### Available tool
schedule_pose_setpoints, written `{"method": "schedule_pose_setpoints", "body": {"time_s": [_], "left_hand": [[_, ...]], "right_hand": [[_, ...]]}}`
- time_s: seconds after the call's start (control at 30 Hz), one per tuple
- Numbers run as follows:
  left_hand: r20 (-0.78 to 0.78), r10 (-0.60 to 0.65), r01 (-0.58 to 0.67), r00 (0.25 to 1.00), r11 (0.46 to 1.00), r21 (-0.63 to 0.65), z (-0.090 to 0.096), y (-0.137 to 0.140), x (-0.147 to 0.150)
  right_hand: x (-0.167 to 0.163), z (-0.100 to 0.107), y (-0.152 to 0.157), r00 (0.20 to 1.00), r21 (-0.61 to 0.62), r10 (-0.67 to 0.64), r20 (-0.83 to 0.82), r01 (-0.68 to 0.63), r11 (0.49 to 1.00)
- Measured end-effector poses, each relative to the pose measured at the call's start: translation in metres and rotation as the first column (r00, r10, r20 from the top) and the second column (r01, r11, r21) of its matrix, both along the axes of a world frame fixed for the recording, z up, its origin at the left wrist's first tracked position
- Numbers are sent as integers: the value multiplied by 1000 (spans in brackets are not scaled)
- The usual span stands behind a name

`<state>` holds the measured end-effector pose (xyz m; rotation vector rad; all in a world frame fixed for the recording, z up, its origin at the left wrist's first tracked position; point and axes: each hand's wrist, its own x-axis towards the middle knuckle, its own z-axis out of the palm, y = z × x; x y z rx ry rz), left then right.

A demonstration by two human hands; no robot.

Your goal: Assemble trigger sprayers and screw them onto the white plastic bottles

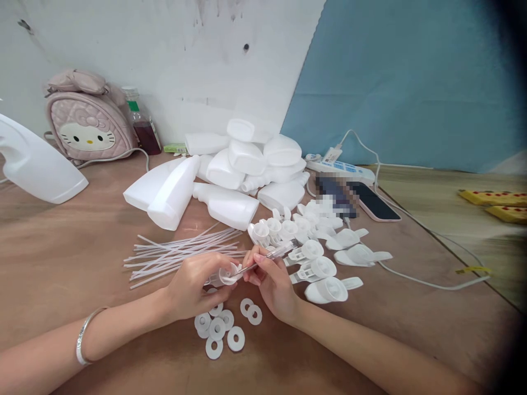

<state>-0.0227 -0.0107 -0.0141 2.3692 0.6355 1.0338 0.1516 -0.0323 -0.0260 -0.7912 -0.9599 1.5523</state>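
Note:
My left hand (201,285) is closed around a white plastic spray head (227,275), its round collar turned toward my right hand. In my right hand (274,282) is a slim screwdriver (280,250) with a clear handle, held like a pen. Its metal shaft points down-left into the collar; the tip is hidden inside. Just below my hands lie several flat white ring washers (236,339). More white spray heads (329,289) are gathered right of my right hand. A loose bundle of thin white tubes (164,262) lies beyond my left hand.
White plastic bottles (226,203) are piled at the back middle, with another bottle (45,164) at far left. A pink bag (88,118) and a bottle of dark liquid (146,131) stand by the wall. Phone (374,202), power strip (343,169) and cables lie right.

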Motion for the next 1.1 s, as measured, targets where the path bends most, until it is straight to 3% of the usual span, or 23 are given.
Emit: {"method": "schedule_pose_setpoints", "body": {"time_s": [0.2,0.53,0.77,1.0,1.1], "left_hand": [[-11,6,-7,1000,1000,-23,-4,0,-1],[-16,29,-29,999,1000,0,-5,1,-2],[-31,41,-42,999,999,-13,-6,0,-2],[-19,86,-86,996,996,-19,-6,-1,-2],[-11,59,-60,998,998,-24,-5,-1,-2]], "right_hand": [[-1,3,0,1000,-13,17,-14,-18,1000],[2,-2,-5,987,93,84,138,-97,991],[0,4,-10,964,100,132,229,-158,982],[1,9,-16,892,264,104,440,-239,934],[1,9,-18,857,442,-20,516,-246,863]]}}
